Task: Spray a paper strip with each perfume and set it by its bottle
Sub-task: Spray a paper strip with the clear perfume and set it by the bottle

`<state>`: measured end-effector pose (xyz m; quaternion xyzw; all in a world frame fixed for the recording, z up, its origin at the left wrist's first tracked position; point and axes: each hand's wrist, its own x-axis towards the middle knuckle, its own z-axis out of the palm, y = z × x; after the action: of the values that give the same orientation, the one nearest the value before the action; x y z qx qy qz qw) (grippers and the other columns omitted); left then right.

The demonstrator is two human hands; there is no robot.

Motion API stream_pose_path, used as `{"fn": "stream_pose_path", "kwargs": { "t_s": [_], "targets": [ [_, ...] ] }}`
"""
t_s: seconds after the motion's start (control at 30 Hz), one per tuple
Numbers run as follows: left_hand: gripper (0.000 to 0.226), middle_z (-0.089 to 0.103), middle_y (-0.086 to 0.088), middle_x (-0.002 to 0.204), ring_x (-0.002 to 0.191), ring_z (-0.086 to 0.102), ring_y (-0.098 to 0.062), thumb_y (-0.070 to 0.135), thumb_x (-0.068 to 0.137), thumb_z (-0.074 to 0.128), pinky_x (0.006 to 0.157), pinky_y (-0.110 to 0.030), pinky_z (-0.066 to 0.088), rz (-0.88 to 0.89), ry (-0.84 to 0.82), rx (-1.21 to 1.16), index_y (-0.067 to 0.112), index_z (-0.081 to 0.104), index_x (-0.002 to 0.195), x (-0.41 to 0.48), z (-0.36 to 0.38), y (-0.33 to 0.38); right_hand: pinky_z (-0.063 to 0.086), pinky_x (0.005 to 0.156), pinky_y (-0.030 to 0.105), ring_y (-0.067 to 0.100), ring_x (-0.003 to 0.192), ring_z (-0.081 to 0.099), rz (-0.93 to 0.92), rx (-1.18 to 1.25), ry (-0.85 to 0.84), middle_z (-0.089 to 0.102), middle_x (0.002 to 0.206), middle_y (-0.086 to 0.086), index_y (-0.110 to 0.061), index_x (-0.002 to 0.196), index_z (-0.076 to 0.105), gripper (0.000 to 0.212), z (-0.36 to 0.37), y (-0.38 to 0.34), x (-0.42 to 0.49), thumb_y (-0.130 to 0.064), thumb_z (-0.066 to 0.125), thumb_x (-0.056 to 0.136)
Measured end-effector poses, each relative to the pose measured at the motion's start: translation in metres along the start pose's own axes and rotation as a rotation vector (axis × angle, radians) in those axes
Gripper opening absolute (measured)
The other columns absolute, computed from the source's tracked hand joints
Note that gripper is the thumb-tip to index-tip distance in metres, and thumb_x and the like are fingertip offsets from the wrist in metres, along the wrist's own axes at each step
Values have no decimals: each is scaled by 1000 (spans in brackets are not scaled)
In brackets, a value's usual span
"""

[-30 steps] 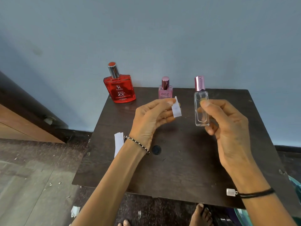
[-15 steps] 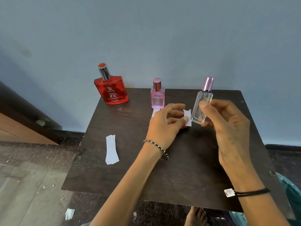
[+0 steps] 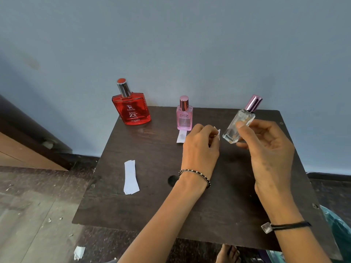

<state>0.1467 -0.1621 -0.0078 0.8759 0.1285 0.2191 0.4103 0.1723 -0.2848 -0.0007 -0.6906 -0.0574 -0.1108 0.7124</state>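
The right hand (image 3: 269, 154) holds a clear bottle (image 3: 238, 126) above the dark tabletop (image 3: 152, 205). Its fingers (image 3: 242, 124) are closed around the glass, with 1 fingertip on the front face and the others behind it. The bottle is tilted, its purple cap (image 3: 253, 103) leaning up and to the right, and the cap is on.

The left hand (image 3: 200, 149) is just beside the base of this bottle. Its fingers are curled together and pinch a small white paper strip (image 3: 218, 132); only the top of the strip shows above the knuckles. It is very near the bottle, but whether it touches the glass is not possible to tell.

At the far edge of the tabletop stand 2 other bottles, both upright: a red bottle (image 3: 133, 109) at the left and a pink bottle (image 3: 184, 118) in the middle. A strip with a wet mark (image 3: 181, 136) lies flat directly in front of the pink bottle. Some spare strips (image 3: 130, 177) lie together near the left side of the tabletop, well apart from the bottles
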Motion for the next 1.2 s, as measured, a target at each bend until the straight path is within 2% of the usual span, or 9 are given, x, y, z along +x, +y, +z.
{"fn": "stream_pose_path", "kwargs": {
  "t_s": [0.1,0.2,0.43,0.5,0.63,0.73,0.87,1.07,1.2],
  "targets": [
    [14,63,-11,100,83,65,-24,12,94,69,79,-35,58,5,15,36,3,75,102,2,2,-1,59,65,17,9,89,75,-9,-12,6,76,98,-18,-44,95,71,14,0,0,1,-45,80,84],
    [20,61,-10,100,78,63,-22,18,97,66,74,-30,56,20,39,56,2,77,99,1,1,-1,59,65,17,8,88,75,-19,-20,-3,76,98,-19,-45,95,71,13,1,1,1,-45,79,85],
    [22,57,-6,104,76,58,-19,20,96,64,65,-31,54,122,-42,213,3,76,103,-5,-9,-5,58,65,17,8,88,75,-30,-34,-7,76,97,-18,-44,95,70,13,3,2,1,-46,78,85],
    [20,57,-3,100,71,56,-18,23,94,64,57,-30,49,143,-32,280,9,76,103,-9,-15,-6,60,67,19,8,91,75,-24,-47,-3,76,98,-18,-41,97,70,15,4,3,1,-46,78,86],
    [15,61,3,85,60,59,-19,27,89,65,45,-23,32,168,-7,465,18,77,90,-18,-28,-8,61,68,22,9,92,75,-13,-62,3,76,99,-18,-37,99,71,18,2,6,2,-48,77,86],
    [13,61,3,75,60,61,-18,26,87,67,40,-23,31,220,-1,527,21,79,86,-25,-34,-10,59,66,21,12,92,74,-16,-52,13,76,98,-16,-36,99,71,18,1,6,2,-48,77,86],
    [24,59,4,77,62,61,-15,34,90,61,38,-24,33,270,-38,565,24,79,102,-30,-34,-14,60,67,22,11,92,74,-26,-73,15,75,97,-21,-42,95,69,14,3,5,3,-49,76,86],
    [31,59,3,80,61,59,-15,42,94,60,46,-24,19,276,-63,671,25,76,114,-23,-31,-15,61,75,30,9,94,74,-16,-112,8,75,99,-19,-41,98,70,17,7,9,3,-51,77,85],
    [38,56,3,87,67,56,-14,48,98,50,49,-25,18,257,-68,709,29,70,123,-15,-28,-17,54,76,9,-5,94,71,-45,-167,-6,75,98,-20,-27,106,71,27,13,11,5,-44,79,86]
  ]
}}
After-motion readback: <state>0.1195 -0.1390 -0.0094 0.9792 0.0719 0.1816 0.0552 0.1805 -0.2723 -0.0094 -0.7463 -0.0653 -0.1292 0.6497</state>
